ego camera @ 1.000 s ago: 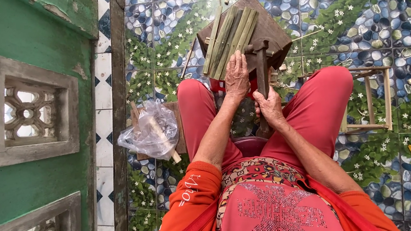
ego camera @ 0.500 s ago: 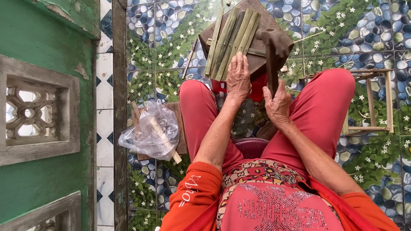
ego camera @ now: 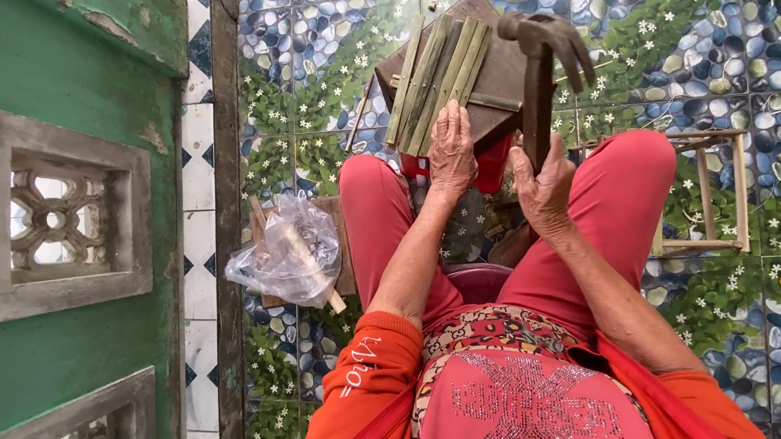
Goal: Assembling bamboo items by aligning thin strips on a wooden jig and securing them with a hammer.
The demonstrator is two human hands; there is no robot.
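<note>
I sit with knees apart in red trousers. My left hand [ego camera: 451, 152] presses down on several green bamboo strips [ego camera: 439, 81] laid side by side across a brown wooden board [ego camera: 501, 75] in front of my knees. My right hand [ego camera: 545, 185] grips the dark handle of a claw hammer [ego camera: 542, 62], raised with its head above the board's right side.
A green wall with carved grey panels [ego camera: 51, 209] fills the left. A clear plastic bag with a stick [ego camera: 289, 253] lies by my left leg. A small wooden frame [ego camera: 707, 189] lies on the patterned pebble-and-flower tiled floor [ego camera: 725, 25] at right.
My right hand has lifted the hammer from low between my knees to above the board. My left hand has slid a little forward onto the strips.
</note>
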